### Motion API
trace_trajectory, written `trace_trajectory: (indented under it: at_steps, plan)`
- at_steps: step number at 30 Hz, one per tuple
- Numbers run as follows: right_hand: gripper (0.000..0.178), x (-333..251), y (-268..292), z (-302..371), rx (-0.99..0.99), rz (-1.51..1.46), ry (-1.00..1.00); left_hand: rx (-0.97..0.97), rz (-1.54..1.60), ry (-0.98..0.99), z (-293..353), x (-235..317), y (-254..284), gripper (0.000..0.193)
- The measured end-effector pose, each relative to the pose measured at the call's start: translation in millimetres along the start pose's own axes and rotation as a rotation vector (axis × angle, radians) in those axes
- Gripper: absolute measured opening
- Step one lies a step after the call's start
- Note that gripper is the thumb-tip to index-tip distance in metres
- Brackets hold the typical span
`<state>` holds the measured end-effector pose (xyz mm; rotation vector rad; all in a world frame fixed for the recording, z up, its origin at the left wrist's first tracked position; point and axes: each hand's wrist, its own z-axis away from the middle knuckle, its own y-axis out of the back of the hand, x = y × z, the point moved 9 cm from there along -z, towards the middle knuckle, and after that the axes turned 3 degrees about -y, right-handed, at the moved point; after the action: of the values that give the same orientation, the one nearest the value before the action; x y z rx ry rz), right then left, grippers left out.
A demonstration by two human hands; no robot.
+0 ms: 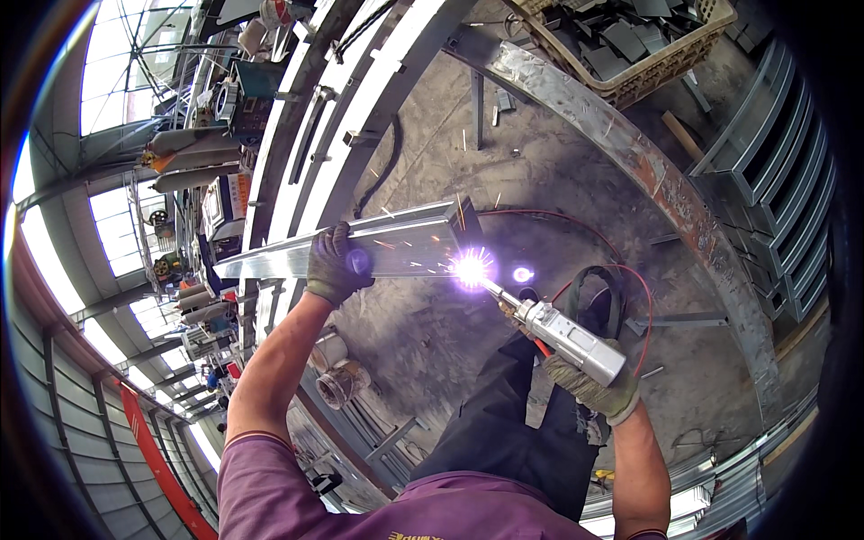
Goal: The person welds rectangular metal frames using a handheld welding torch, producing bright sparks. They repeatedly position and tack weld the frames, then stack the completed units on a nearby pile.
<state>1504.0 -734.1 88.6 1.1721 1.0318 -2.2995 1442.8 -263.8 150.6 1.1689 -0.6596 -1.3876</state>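
Note:
My left hand (334, 263), in a grey-green work glove, is closed over a long silvery metal profile (396, 245), its fingers bent over the upper edge. A small flat plate (466, 222) stands across the profile's right end. In my gloved right hand (594, 385) is a silver handheld welding gun (576, 342), gripped at its rear with the nozzle pointing up and left. At the nozzle tip a white-purple glare (471, 268) burns at the profile's lower right corner and hides the joint. Orange sparks fly leftward along the profile.
A thin red cable (650, 310) loops over the concrete floor (409, 328). A scuffed, rusty steel beam (630, 148) curves past on the right. Beyond it are a crate (621, 85) of dark metal pieces and stacked metal frames (774, 180). Pale rails (346, 117) run at the left.

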Motion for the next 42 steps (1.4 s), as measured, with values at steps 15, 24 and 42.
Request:
trace_trajectory:
  at_steps: [15, 24, 42]
  plan:
    - [0.035, -11, 1, 3, 0.023, 0.122, 0.118, 0.09, -0.033, -0.06, 0, 4, 4, 0.112]
    - [0.03, -25, -8, 3, 0.086, 0.288, 0.192, 0.044, -0.005, -0.042, 3, -1, -2, 0.134]
    - [0.028, -40, 17, 16, 0.243, 0.549, 0.131, 0.159, 0.013, -0.036, 11, 5, -4, 0.132]
